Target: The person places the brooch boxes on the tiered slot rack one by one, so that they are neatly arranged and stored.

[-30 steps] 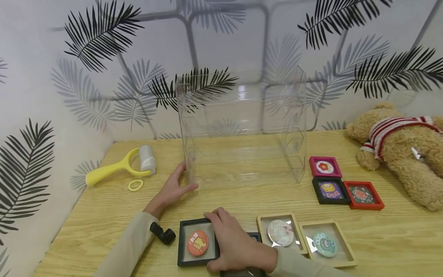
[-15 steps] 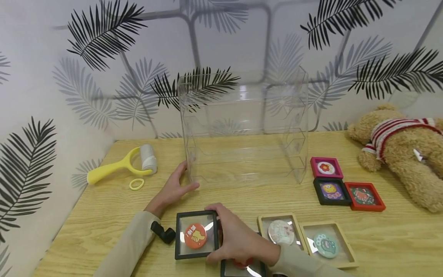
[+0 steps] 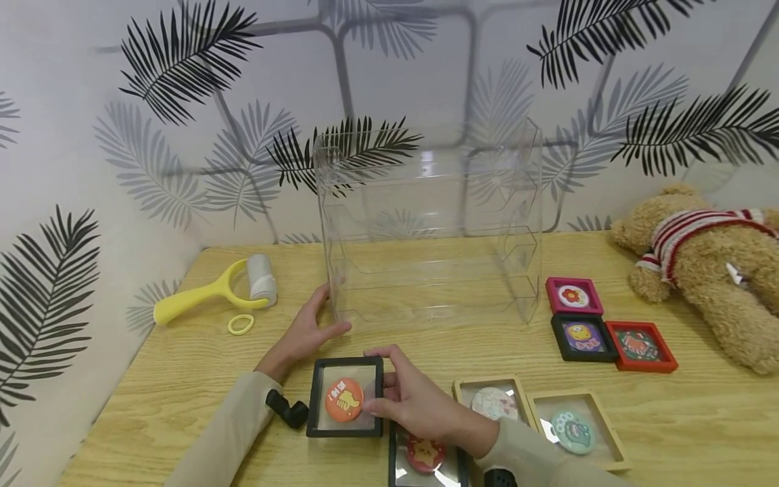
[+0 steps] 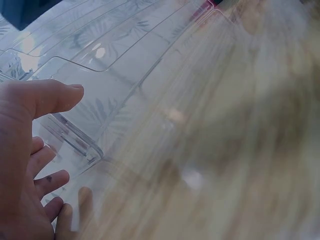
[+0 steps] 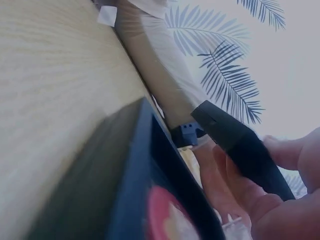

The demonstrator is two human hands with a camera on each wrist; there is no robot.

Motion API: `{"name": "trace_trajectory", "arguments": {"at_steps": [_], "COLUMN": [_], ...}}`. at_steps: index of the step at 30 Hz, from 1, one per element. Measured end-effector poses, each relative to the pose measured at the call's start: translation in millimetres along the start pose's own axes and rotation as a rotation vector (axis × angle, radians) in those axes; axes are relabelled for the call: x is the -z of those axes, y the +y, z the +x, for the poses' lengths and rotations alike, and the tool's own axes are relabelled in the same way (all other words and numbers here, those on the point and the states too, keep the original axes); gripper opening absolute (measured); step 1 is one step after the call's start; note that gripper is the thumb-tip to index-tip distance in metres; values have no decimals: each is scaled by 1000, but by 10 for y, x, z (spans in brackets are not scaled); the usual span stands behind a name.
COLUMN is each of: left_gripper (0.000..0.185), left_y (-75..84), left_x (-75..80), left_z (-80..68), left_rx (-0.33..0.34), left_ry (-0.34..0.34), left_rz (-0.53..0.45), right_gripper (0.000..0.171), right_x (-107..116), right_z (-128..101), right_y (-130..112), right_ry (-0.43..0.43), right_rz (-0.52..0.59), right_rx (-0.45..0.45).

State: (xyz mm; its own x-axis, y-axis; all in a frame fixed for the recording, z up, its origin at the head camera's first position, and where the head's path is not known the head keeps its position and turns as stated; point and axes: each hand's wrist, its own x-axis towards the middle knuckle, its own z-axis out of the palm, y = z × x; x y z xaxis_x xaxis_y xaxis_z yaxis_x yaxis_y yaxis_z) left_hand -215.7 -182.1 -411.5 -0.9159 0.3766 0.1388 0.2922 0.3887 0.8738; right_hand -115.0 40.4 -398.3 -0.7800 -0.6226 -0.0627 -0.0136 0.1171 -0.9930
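Black frame (image 3: 344, 398) with the orange badge: my right hand (image 3: 414, 402) grips its edge; my left hand (image 3: 307, 328) rests open against the clear case (image 3: 429, 223).

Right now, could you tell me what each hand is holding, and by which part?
The right hand pinches the black frame by its right edge. The left hand holds nothing; its straight fingers rest against the clear box at its lower left corner.

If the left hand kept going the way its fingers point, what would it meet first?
The left hand already touches the clear rack at its lower left corner; going on, it would press into that wall.
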Motion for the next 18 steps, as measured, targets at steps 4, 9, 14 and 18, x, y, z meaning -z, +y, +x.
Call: {"name": "trace_trajectory", "arguments": {"at_steps": [4,9,14,18], "left_gripper": [75,76,77,78], "left_y": [13,-168,-361,-378], "left_x": [2,2,2,15], "left_z": [-2,56,101,103], "left_rx": [-4,-9,-7,-16], "left_ry": [1,8,13,10], "left_rz": [-3,4,21,4], "right_gripper": [46,37,35,35], "right_x": [39,70,114,179], "right_z": [2,21,37,56], "right_y": [-38,-78,-178,-319], "right_ry": [62,118,178,179], "right_rz": [-74,-227,-507,-600], "right_rx": [61,155,257,337]}}
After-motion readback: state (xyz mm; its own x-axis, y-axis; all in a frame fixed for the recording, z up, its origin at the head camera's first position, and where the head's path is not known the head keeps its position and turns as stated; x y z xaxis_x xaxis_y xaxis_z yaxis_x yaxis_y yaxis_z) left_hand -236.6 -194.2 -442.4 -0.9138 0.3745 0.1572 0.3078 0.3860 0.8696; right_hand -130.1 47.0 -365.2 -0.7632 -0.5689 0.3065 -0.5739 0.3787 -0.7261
